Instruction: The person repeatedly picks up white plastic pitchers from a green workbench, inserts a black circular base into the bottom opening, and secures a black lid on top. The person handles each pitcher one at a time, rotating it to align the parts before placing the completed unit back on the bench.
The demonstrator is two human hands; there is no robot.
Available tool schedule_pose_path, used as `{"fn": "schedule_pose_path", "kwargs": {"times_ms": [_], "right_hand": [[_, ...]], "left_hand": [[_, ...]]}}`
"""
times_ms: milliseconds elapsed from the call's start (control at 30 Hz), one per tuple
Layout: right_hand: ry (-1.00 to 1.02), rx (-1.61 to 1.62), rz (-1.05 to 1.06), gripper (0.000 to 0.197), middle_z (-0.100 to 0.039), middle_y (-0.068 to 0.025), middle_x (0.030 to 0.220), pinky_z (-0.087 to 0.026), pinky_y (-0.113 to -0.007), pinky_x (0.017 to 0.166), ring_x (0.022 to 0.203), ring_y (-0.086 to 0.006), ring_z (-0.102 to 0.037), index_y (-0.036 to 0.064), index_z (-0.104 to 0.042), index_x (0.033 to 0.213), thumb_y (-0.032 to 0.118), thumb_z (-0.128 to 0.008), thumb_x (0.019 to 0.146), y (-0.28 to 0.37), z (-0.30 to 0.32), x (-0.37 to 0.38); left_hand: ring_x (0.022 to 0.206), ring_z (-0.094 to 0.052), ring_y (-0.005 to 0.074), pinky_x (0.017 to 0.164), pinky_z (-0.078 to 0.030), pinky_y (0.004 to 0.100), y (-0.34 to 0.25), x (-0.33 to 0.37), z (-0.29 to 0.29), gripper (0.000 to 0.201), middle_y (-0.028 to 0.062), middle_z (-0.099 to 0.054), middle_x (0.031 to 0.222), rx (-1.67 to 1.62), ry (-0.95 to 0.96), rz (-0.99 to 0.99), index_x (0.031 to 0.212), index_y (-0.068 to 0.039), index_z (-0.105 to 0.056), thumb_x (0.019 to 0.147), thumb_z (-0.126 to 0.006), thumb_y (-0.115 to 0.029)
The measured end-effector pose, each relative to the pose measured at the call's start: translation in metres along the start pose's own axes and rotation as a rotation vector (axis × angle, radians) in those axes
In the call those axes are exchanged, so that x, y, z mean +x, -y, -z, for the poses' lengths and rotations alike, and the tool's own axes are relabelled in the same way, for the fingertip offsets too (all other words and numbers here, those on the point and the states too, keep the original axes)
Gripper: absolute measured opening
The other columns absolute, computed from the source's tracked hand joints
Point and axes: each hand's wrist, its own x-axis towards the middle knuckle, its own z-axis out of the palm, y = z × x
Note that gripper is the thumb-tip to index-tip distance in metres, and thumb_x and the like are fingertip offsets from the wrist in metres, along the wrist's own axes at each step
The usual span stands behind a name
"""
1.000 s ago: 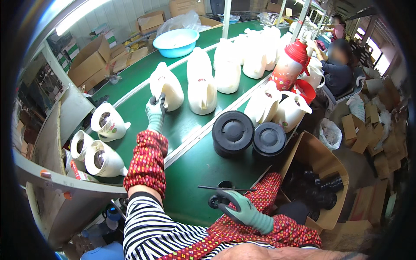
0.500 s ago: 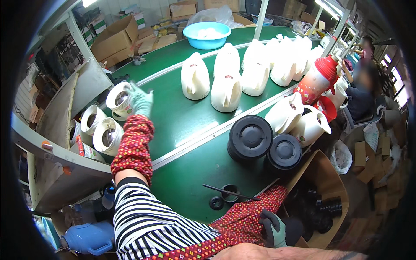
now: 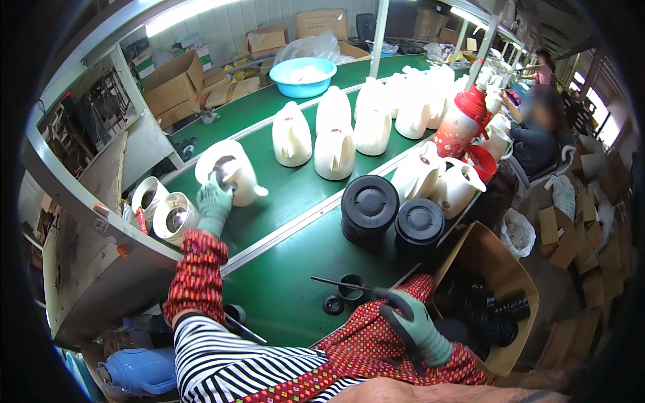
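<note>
With upright jugs (image 3: 334, 156) seemingly done at twelve o'clock and two open jugs (image 3: 184, 220) left at nine, another jug (image 3: 245, 178) is gripped by the left hand (image 3: 216, 200), the right hand (image 3: 420, 324) indeterminable.

0 legible txt or nos

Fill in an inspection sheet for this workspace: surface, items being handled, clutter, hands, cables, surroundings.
Surface: green worktop with a pale rail along it.
Items: open-ended white jug at the left hand; black rod crossing a black cup near the right hand.
Clutter: stacked black discs, red floral thermos, light-blue basin.
Hands: both gloved; left fingers at the jug's rim, seemingly gripping; right fingers overlap the rod's end, contact unclear.
Cables: nothing seen on the worktop; beyond it, too unclear to tell.
Surroundings: cardboard box of black parts, seated co-worker, fluorescent light.
</note>
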Motion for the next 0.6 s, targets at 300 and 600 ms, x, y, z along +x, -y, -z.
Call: {"fn": "schedule_pose_path", "kwargs": {"times_ms": [300,600], "right_hand": [[0.223,0.496,-0.264,0.071,-0.063,-0.0105,0.141,-0.054,-0.035,0.101,0.122,-0.018,-0.063,0.0053,-0.049,0.155,0.024,-0.082,0.095,0.039,0.033,0.118],[0.059,0.637,-0.455,0.059,-0.072,-0.0093,0.129,-0.054,-0.034,0.103,0.115,-0.0178,-0.069,-0.0016,-0.062,0.141,0.023,-0.084,0.092,0.036,0.06,-0.042]], "left_hand": [[0.088,-0.075,0.0391,0.073,-0.06,0.0438,-0.126,-0.154,0.168,0.046,0.0199,-0.069,0.134,-0.381,0.514,-1.099,0.111,-0.005,-0.067,0.073,-0.091,-0.016],[0.127,-0.066,0.027,0.104,-0.054,0.0398,-0.173,-0.21,0.162,0.083,0.0227,-0.05,0.158,-1.046,0.826,-1.111,0.157,-0.004,-0.046,0.082,-0.081,0.006]]}}
